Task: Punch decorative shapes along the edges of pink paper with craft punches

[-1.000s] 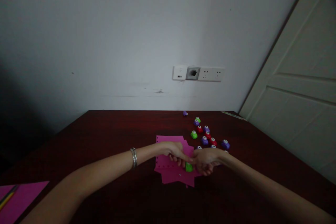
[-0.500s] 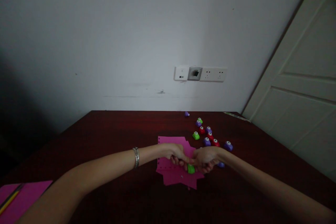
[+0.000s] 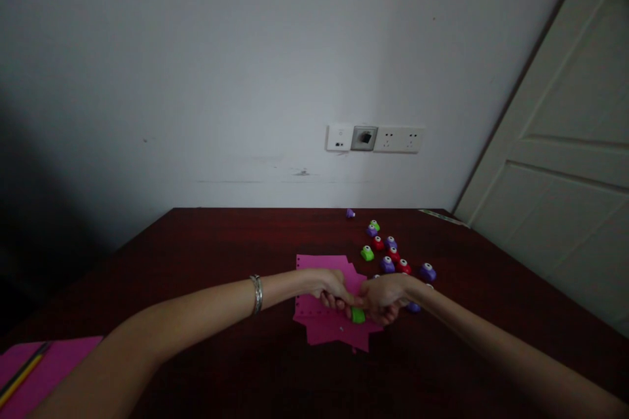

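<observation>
My left hand (image 3: 337, 288), with a silver bracelet at its wrist, meets my right hand (image 3: 386, 296) over a pink sheet of paper (image 3: 314, 334). Between them is a small bright green craft punch (image 3: 358, 316), and both hands have closed fingers on it, the thumbs together over its top. Much of the punch is hidden by the fingers. The paper has zigzag outer edges and small holes along its left side and across its lower part. Just beyond my right hand lie several loose punches, among them a green one (image 3: 367, 253) and a red one (image 3: 403, 266).
On the dark red table (image 3: 236, 236), a purple punch (image 3: 350, 213) sits near the wall and another purple punch (image 3: 427, 272) lies at the right. Pencils (image 3: 22, 380) rest on pink paper (image 3: 69, 357) at the lower left. Sockets (image 3: 399, 139) are on the wall.
Almost nothing differs. Both hands stay closed together at the green punch over the pink paper, and the view has shifted very slightly.
</observation>
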Demonstrator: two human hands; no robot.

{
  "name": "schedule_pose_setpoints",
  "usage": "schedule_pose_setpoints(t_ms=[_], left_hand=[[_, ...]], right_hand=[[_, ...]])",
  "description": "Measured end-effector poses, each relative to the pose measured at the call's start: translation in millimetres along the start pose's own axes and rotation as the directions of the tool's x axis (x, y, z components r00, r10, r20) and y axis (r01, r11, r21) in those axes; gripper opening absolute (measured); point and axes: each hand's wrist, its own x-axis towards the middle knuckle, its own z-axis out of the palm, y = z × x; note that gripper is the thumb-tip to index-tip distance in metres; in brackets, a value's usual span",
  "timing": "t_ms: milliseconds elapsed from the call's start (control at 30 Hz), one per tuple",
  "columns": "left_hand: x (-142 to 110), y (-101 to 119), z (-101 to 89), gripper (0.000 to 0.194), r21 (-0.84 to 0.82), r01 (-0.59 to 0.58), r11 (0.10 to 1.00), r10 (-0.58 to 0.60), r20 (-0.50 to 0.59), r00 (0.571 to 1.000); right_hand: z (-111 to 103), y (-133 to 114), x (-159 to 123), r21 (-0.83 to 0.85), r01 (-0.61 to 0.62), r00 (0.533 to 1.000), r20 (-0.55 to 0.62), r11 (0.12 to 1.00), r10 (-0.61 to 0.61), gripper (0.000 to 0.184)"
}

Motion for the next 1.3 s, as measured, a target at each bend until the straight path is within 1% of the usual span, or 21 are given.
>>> schedule_pose_setpoints(t_ms=[100, 167, 233, 300, 333, 367, 433, 500, 567, 600, 633, 667, 733, 767, 800, 833, 900, 1033, 1100, 1200, 1300], left_hand=[[-2.3, 2.5, 4.7, 0.042, 0.011, -0.002, 1.000, 0.003, -0.074, 0.997], [-5.0, 5.4, 6.7, 0.042, 0.071, -0.039, 0.997, 0.047, -0.116, 0.992], [-9.7, 9.3, 4.4, 0.040, 0.160, -0.088, 0.983, 0.110, -0.133, 0.985], [-16.4, 12.4, -3.7, 0.035, 0.253, -0.136, 0.958, 0.180, -0.159, 0.971], [-20.2, 12.8, -9.6, 0.031, 0.293, -0.153, 0.944, 0.216, -0.196, 0.957], [-24.1, 12.1, -16.0, 0.029, 0.331, -0.175, 0.927, 0.267, -0.258, 0.929], [-31.2, 6.9, -28.5, 0.025, 0.395, -0.168, 0.903, 0.341, -0.423, 0.839], [-36.2, -2.8, -37.0, 0.024, 0.472, -0.097, 0.876, 0.371, -0.533, 0.760], [-38.9, -14.3, -39.5, 0.033, 0.568, -0.068, 0.820, 0.438, -0.547, 0.714], [-39.5, -19.9, -38.8, 0.042, 0.614, -0.078, 0.786, 0.478, -0.522, 0.707], [-39.9, -24.8, -37.2, 0.054, 0.645, -0.089, 0.759, 0.496, -0.482, 0.722], [-40.0, -29.1, -35.1, 0.067, 0.662, -0.095, 0.743, 0.492, -0.445, 0.748], [-39.9, -35.4, -30.5, 0.087, 0.667, -0.089, 0.739, 0.440, -0.379, 0.814], [-39.7, -37.8, -28.5, 0.094, 0.666, -0.082, 0.741, 0.413, -0.357, 0.838], [-39.3, -40.0, -27.0, 0.098, 0.667, -0.079, 0.741, 0.398, -0.341, 0.851], [-38.8, -42.1, -25.9, 0.102, 0.670, -0.084, 0.738, 0.396, -0.329, 0.857], [-37.4, -46.4, -24.5, 0.106, 0.674, -0.085, 0.734, 0.392, -0.319, 0.863], [-34.9, -54.0, -23.4, 0.110, 0.675, -0.035, 0.737, 0.341, -0.326, 0.882], [-34.7, -56.0, -23.2, 0.110, 0.680, -0.019, 0.733, 0.319, -0.318, 0.893], [-35.4, -56.2, -22.8, 0.108, 0.680, -0.008, 0.733, 0.302, -0.316, 0.899], [-36.6, -54.7, -21.7, 0.108, 0.674, -0.009, 0.739, 0.306, -0.324, 0.895]], right_hand=[[0.0, -3.9, -8.6, -0.071, -0.092, 0.987, 0.128, 0.993, 0.101, 0.018], [-0.3, -7.0, -16.8, -0.098, -0.107, 0.980, 0.155, 0.989, 0.121, 0.021], [-0.1, -10.6, -24.7, -0.114, -0.095, 0.983, 0.144, 0.989, 0.111, 0.025], [1.5, -13.7, -30.8, -0.140, -0.041, 0.993, 0.100, 0.989, 0.055, 0.032], [2.9, -14.7, -33.2, -0.154, -0.003, 0.997, 0.070, 0.988, 0.014, 0.034], [4.7, -15.0, -35.0, -0.166, 0.035, 0.999, 0.036, 0.985, -0.030, 0.036], [9.8, -13.4, -37.6, -0.182, 0.088, 0.994, -0.042, 0.979, -0.097, 0.038], [16.3, -9.7, -39.1, -0.175, 0.079, 0.984, -0.143, 0.982, -0.104, 0.037], [23.2, -5.6, -40.3, -0.161, 0.041, 0.963, -0.256, 0.986, -0.082, 0.035], [26.4, -4.0, -41.0, -0.164, 0.031, 0.945, -0.315, 0.986, -0.083, 0.033], [29.2, -2.9, -41.9, -0.186, 0.028, 0.920, -0.379, 0.982, -0.098, 0.033], [31.6, -2.5, -42.9, -0.225, 0.028, 0.887, -0.444, 0.974, -0.129, 0.033], [35.1, -3.1, -45.4, -0.322, 0.023, 0.808, -0.551, 0.946, -0.208, 0.035], [36.5, -4.0, -46.8, -0.358, 0.011, 0.772, -0.591, 0.934, -0.235, 0.037], [37.9, -4.9, -48.3, -0.375, -0.014, 0.745, -0.622, 0.927, -0.240, 0.038], [39.6, -5.8, -49.6, -0.380, -0.043, 0.730, -0.643, 0.924, -0.231, 0.039], [44.2, -7.1, -51.7, -0.381, -0.098, 0.723, -0.662, 0.919, -0.197, 0.043], [58.1, -7.1, -52.9, -0.404, -0.141, 0.753, -0.636, 0.904, -0.167, 0.048], [64.8, -6.8, -52.3, -0.421, -0.155, 0.756, -0.633, 0.894, -0.167, 0.049], [71.6, -7.1, -50.4, -0.462, -0.166, 0.764, -0.619, 0.871, -0.183, 0.042], [74.6, -8.3, -48.6, -0.486, -0.176, 0.766, -0.614, 0.856, -0.191, 0.033]])
